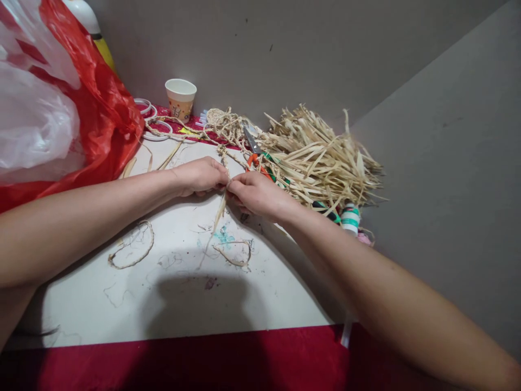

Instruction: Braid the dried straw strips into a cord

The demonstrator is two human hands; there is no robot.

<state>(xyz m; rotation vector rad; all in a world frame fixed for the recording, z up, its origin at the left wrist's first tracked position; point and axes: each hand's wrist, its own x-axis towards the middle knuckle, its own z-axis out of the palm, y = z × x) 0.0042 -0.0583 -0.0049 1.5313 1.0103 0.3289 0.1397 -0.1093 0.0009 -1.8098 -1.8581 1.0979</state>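
Your left hand point(205, 175) and right hand point(258, 195) met over the white table point(93, 320), fingertips close together. Both looked to be pinching one thin cord point(223, 157) made of straw. Your fingers covered the spot where you held it, so I could not tell how hard each hand squeezed.

The cord was right in the middle, between your hands. The part above your fingers looked bumpy and twisted, so I think that part was done. Below your fingers, a loose strip point(221, 209) hung down toward the table, flat and thin at the end. That part did not look twisted yet, so I would say there was more to do. I could not tell if the top of the cord was joined to the heap of rope point(228, 124) behind it.

That heap looked like a good bit of finished twisting. But a big pile of straw point(321, 157) lay to its right, with no twists that I could see, so plenty of straw was not used. Scissors point(253, 142) lay at the pile's edge, with no hand on them. A bent bit of cord point(151, 247) lay near your left arm, touched by nobody.
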